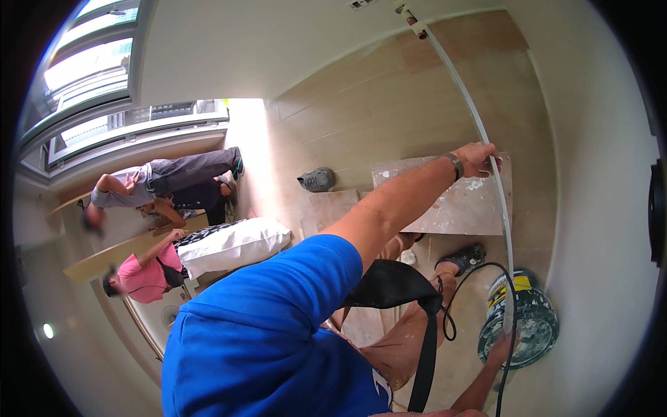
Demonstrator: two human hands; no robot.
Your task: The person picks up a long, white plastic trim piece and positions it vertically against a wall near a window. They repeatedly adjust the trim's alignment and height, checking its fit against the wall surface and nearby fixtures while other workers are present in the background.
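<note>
A long pale pole (464,90) runs from the top of the view down to the right, with a small brown-and-white fitting (419,29) at its far end, too small to name. My left hand (479,160), with a watch at the wrist, is closed around the pole's middle. Lower right, my right hand (501,346) grips the near end, its fingers partly hidden. Beside that hand stands a paint-splattered dark bucket (535,323) with a yellow label. A black cable (512,299) passes close to the pole and the right hand.
Under my left arm lies a stained flat board (451,205) on the tiled floor (333,125). A grey shoe (317,179) sits near it. A black strap (396,281) hangs from me. Several people, one in pink (142,278), are at the left near a window (90,66).
</note>
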